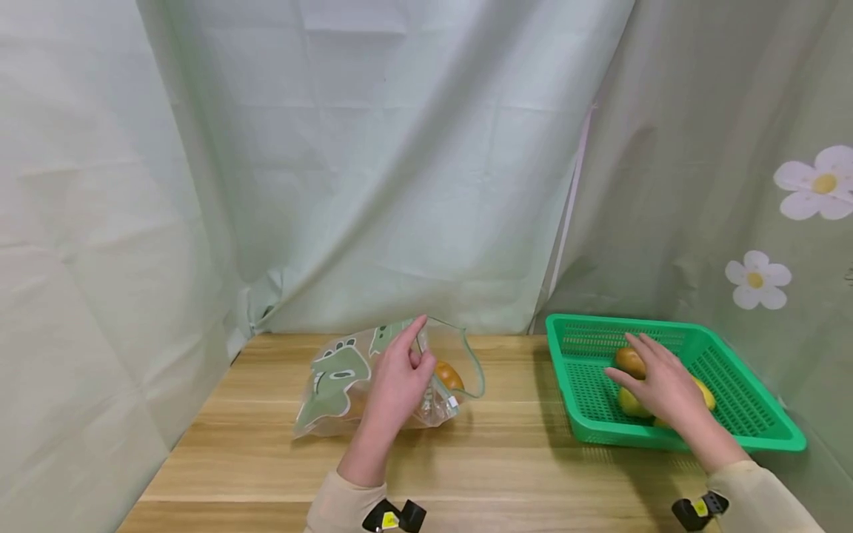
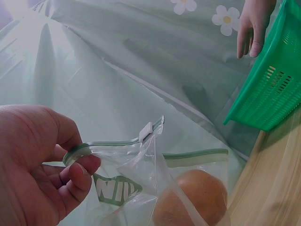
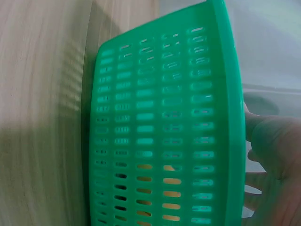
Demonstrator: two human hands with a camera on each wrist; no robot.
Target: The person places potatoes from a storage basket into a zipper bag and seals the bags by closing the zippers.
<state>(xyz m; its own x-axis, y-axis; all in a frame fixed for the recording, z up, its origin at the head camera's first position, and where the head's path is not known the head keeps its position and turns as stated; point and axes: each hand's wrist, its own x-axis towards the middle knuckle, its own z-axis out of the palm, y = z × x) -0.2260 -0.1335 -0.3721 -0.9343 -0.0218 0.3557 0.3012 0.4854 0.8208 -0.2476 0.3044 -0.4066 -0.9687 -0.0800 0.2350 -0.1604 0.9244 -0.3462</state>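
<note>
From the head camera I saw my left hand (image 1: 393, 385) pinching the rim of the clear zip bag (image 1: 333, 385) at the table's middle, holding its mouth open toward three o'clock. One orange fruit (image 1: 448, 375) already lay inside. My right hand (image 1: 660, 389) reached into the green basket (image 1: 760, 422) at three o'clock, fingers spread and relaxed over the fruit (image 1: 629, 361) there, not yet closed on any piece.

The left wrist camera showed fingers (image 2: 77, 172) curled round the bag's green zip strip (image 2: 108, 143), the slider (image 2: 146, 131) just past them. I judged the film thin, floppy and slippery, so the stiffer strip was the place to hold. The fruit (image 2: 190, 200) looked round and firm, fairly light, likely to roll; I'd cup it from above.

The right wrist camera gave mostly the basket's slotted wall (image 3: 160, 136), with fruit colours behind the slots and part of my hand at four o'clock.

The wooden table (image 1: 266, 459) was smooth and pale. Pale green cloth (image 1: 400, 148) hung all round, with white flowers (image 1: 816, 185) printed at two o'clock.
</note>
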